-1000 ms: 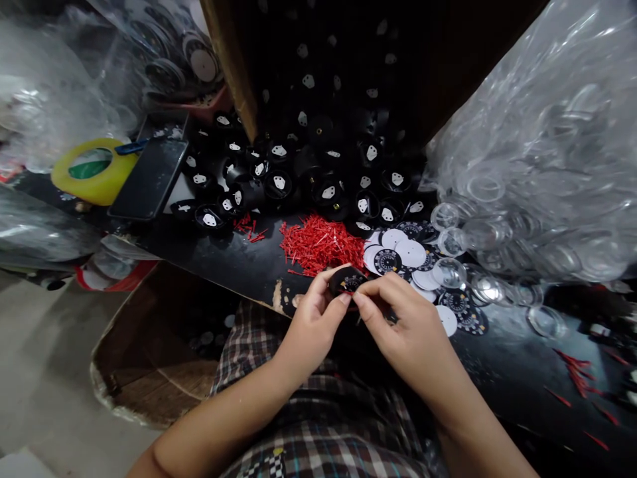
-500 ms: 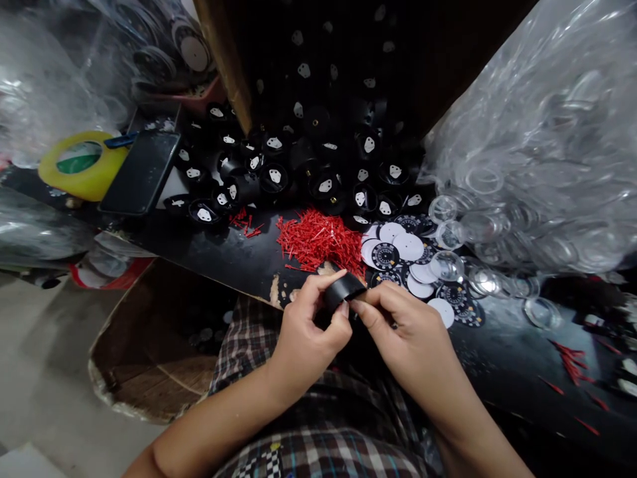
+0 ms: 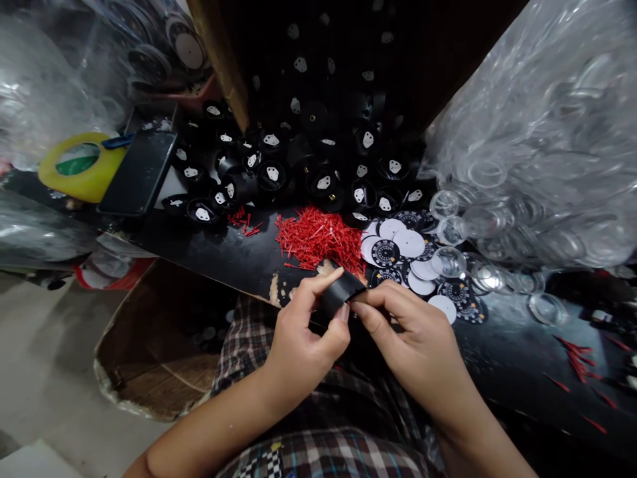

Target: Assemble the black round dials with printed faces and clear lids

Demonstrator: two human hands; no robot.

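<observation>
My left hand [image 3: 311,322] is wrapped around a short black gauge housing [image 3: 343,292], thumb below and forefinger along its upper side. The housing is tilted, its rim facing right. At that rim the thumb and forefinger of my right hand [image 3: 405,325] are pinched together; whatever is between them is hidden. Just beyond the housing lies a heap of small red pointers [image 3: 321,239]. Right of the heap are round dial plates, among them a black printed dial [image 3: 385,253] and a white-backed one [image 3: 409,243]. Clear round covers [image 3: 448,262] lie beside the dials.
Black housings with white inserts [image 3: 272,174] are piled at the back. A phone [image 3: 139,174] and a yellow tape roll [image 3: 94,178] lie at left. Clear plastic bags [image 3: 557,106] bulge at right. Loose red pointers [image 3: 577,358] lie front right. Below the edge is a cardboard box [image 3: 144,378].
Both hands stay together at the housing. The housing has turned slightly in my left fingers, and the left thumb has shifted a little along its rim. The view has moved slightly.
</observation>
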